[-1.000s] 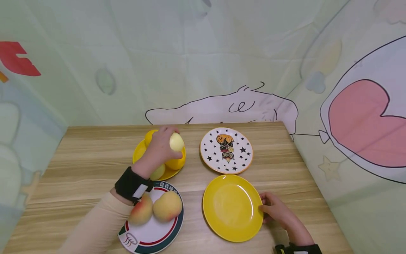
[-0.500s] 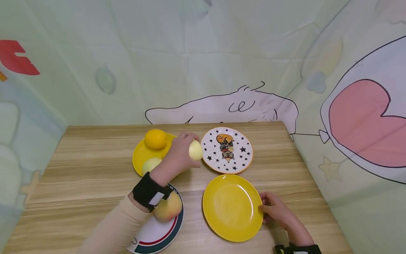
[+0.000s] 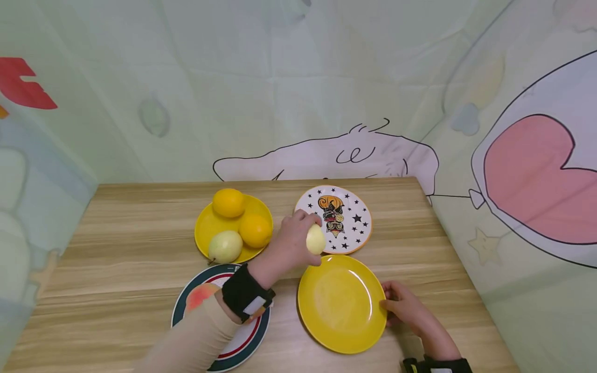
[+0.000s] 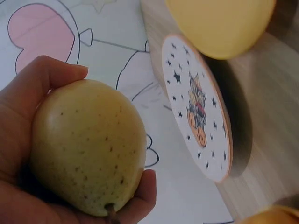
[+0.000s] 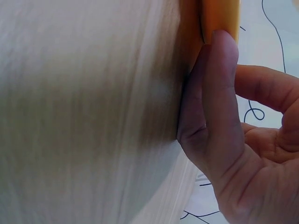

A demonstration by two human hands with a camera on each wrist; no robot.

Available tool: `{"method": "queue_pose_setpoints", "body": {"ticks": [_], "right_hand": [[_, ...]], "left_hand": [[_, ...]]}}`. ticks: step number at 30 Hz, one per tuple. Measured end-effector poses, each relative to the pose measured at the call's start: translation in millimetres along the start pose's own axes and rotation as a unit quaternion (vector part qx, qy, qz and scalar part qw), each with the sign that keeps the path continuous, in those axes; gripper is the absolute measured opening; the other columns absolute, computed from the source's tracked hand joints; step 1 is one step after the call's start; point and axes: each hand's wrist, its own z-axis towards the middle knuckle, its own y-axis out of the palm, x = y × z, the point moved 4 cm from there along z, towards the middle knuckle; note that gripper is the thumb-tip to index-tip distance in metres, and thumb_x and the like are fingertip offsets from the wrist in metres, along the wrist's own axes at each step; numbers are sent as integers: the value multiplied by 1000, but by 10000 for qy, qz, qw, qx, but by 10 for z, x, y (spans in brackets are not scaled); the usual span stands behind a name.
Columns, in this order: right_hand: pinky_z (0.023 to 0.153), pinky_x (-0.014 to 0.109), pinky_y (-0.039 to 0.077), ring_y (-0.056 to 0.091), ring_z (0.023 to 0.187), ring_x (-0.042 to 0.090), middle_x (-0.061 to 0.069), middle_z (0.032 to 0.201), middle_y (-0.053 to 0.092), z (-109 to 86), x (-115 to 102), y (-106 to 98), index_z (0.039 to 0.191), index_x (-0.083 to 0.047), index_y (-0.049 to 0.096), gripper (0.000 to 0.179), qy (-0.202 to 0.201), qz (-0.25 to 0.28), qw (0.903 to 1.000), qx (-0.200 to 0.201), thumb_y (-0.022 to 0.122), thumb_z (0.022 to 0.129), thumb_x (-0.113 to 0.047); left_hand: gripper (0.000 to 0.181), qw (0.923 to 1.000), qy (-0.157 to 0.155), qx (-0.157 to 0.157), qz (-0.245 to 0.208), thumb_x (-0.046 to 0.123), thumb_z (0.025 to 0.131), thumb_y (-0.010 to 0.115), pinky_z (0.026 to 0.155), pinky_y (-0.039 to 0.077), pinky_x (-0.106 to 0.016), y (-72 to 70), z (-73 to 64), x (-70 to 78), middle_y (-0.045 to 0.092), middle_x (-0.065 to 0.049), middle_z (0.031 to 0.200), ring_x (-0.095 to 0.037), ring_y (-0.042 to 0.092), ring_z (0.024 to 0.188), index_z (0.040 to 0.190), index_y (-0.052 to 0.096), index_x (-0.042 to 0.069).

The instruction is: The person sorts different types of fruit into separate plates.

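My left hand [image 3: 290,239] grips a pale yellow-green pear [image 4: 88,144] with dark specks, its thumb and fingers wrapped around the sides. In the left wrist view the pear's stem points down. In the head view that hand is between the star-patterned plate [image 3: 356,210] and the bare yellow plate [image 3: 342,305], overlapping the patterned plate's lower left edge. At the bare yellow plate's right rim, my right hand [image 3: 408,308] pinches the edge, thumb on the rim [image 5: 222,21] and fingers low beside the wooden table.
Back left, a second yellow plate [image 3: 205,230] bears two lemons [image 3: 228,202] and another pear [image 3: 226,246]. In front of it, peaches [image 3: 200,296] lie on a green-rimmed plate [image 3: 179,300], partly hidden by my left forearm. A printed cloth [image 3: 186,103] hangs behind the table.
My left hand has carried the pear rightward and toward me, from over the left yellow plate to beside the star-patterned plate. The right hand has stayed at its plate's rim.
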Motion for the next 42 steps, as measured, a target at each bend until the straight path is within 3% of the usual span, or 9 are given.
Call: {"method": "queue_pose_setpoints", "body": {"ticks": [8, 15, 24, 31, 42], "right_hand": [[55, 37, 56, 55, 73, 20, 14, 97, 44, 7, -9, -1, 117, 9, 44, 32, -3, -4, 10000, -11, 54, 86, 6], [55, 38, 56, 54, 75, 21, 14, 97, 44, 13, -1, 5, 117, 9, 44, 32, 41, -34, 10000, 34, 53, 86, 7], [55, 39, 56, 54, 74, 20, 15, 96, 45, 17, 1, -6, 117, 9, 44, 32, 27, -93, 9999, 73, 54, 86, 6], [56, 39, 56, 54, 75, 20, 15, 98, 45, 19, 9, -5, 118, 9, 44, 33, 37, -66, 10000, 49, 54, 86, 6], [56, 39, 57, 54, 75, 20, 14, 97, 44, 19, 15, -4, 116, 8, 44, 32, 71, -112, 9999, 56, 54, 86, 6]], "left_hand": [[72, 9978, 503, -381, 220, 27, 60, 87, 76, 43, -25, 376, -52, 190, 47, -1, 113, -23, 42, 100, 122, 52, 22], [69, 9929, 807, -770, 415, 29, 60, 87, 72, 39, -21, 704, -118, 254, 46, 2, 108, -19, 40, 95, 120, 54, 21], [69, 9905, 740, -940, 674, 32, 58, 88, 74, 38, -20, 890, -135, 296, 46, 3, 109, -18, 39, 95, 118, 54, 25], [68, 9905, 494, -1165, 542, 32, 58, 89, 71, 41, -20, 1020, -146, 268, 46, 6, 108, -17, 40, 94, 116, 54, 31], [66, 9875, 337, -1466, 479, 29, 59, 90, 67, 40, -20, 1139, -181, 204, 44, 5, 105, -17, 38, 93, 115, 55, 31]]}}
